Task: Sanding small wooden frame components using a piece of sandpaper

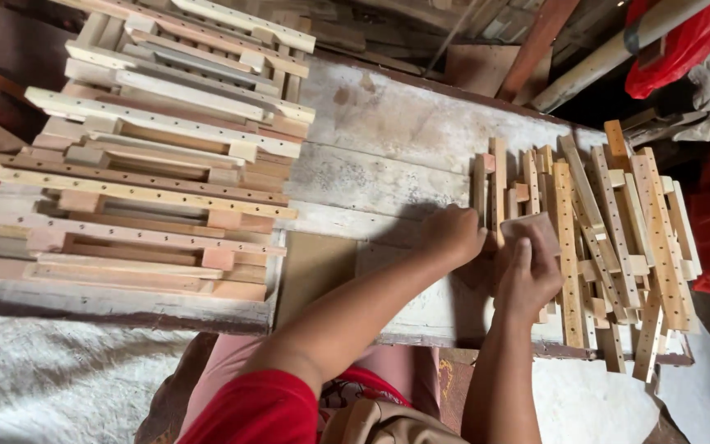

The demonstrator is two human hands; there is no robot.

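Observation:
My left hand (454, 234) is closed on the lower end of a narrow wooden slat (481, 185) at the left edge of a loose pile of drilled wooden slats (618, 222). Beside it, my right hand (529, 275) presses a brownish sanding pad (527, 228) flat against the wood in the pile. The slats are pale and reddish, with rows of small holes, and lie roughly side by side on a worn white-painted wooden bench (388, 156).
On the bench's left half stands a tall stack of assembled wooden frames with drilled rails (149, 156). Red plastic (675, 41), a pole and scrap boards lie beyond the far right edge. White cloth or sacking (51, 378) covers the floor in front.

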